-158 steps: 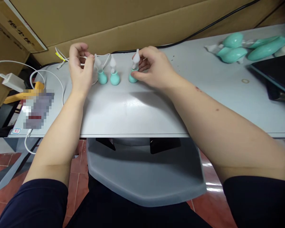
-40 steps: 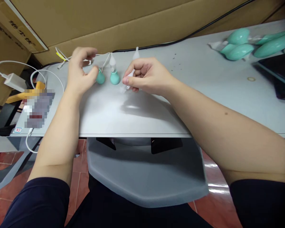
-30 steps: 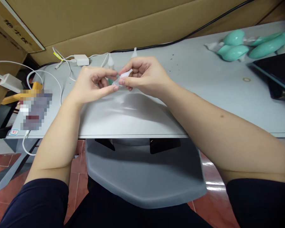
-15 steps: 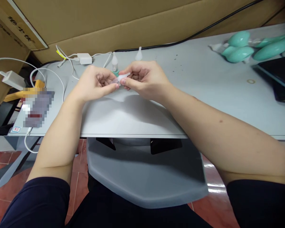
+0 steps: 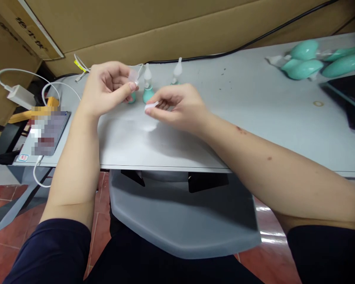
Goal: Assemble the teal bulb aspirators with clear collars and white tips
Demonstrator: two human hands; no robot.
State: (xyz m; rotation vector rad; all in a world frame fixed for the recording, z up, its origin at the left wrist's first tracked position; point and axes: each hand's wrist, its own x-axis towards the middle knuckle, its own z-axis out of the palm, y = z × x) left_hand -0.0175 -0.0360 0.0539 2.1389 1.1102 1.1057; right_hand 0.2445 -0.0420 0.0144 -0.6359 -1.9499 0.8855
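My left hand (image 5: 111, 86) is raised over the table, thumb and fingers pinching a small translucent plastic piece (image 5: 133, 75). Behind its fingertips shows part of a teal bulb (image 5: 132, 98). To the right and lower, my right hand (image 5: 177, 105) pinches a small white tip (image 5: 151, 106), partly covered by the fingers. Between the hands a teal bulb with a white pointed nozzle (image 5: 148, 85) stands upright. A similar white nozzle (image 5: 178, 71) rises behind my right hand, its lower part hidden.
Several teal bulbs with clear ends (image 5: 306, 61) lie at the far right, near a dark flat object (image 5: 347, 92). A phone (image 5: 51, 134) on a cable, a white charger (image 5: 21, 96) and a yellow object (image 5: 51, 103) are on the left. Cardboard (image 5: 171, 27) stands behind the table.
The hands were together on the white tip and clear piece; now they are apart. My left hand went up and left with the clear piece, while my right hand keeps the white tip.
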